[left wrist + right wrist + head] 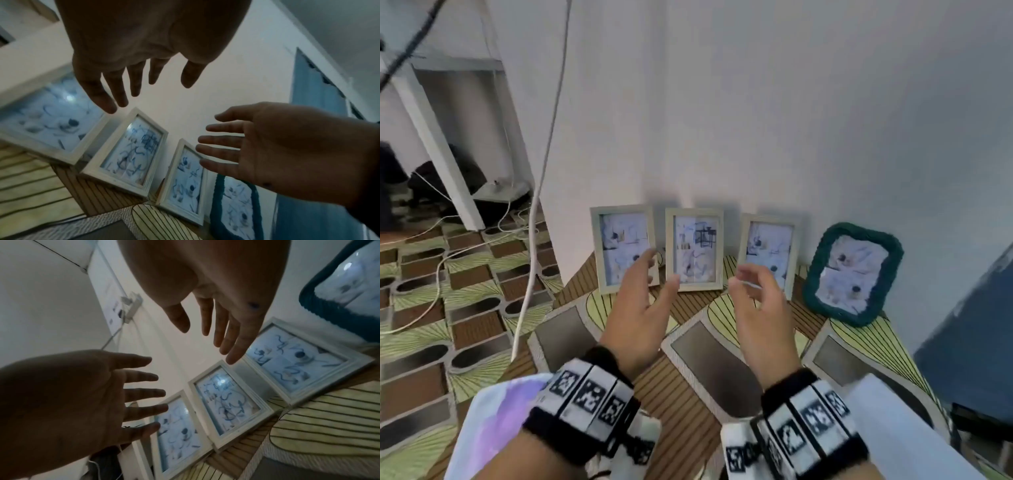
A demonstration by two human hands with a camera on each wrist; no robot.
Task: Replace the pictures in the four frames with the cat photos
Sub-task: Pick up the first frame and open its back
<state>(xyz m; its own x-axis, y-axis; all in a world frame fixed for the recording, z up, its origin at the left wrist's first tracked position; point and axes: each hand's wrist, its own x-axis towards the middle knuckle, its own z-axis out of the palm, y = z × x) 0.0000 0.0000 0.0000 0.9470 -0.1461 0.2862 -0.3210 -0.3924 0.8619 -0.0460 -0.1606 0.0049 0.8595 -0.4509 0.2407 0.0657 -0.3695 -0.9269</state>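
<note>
Four picture frames stand in a row against the white wall, across the middle of the head view. The left frame, the middle frame and the right frame are pale with straight edges. The green frame, at the right end of the row, has rounded corners and a dark green fuzzy border, and it leans back against the wall. Each frame holds a pale bluish print with small dark shapes; the prints are too blurred to tell what they show. All four stand on a table covered with a patterned cloth, brown stripes and yellow-green leaf shapes.

The left hand is raised in the lower middle of the view, just in front of the left and middle frames, fingers straight and spread, holding nothing. The left wrist view shows its fingers apart in the air above the frames. The right hand is up beside it, in front of the right frame, fingers loosely bent and apart, also empty. The two palms face each other with the middle frame showing between them. Neither hand touches a frame. Each wrist wears a black band with checkered markers.
</note>
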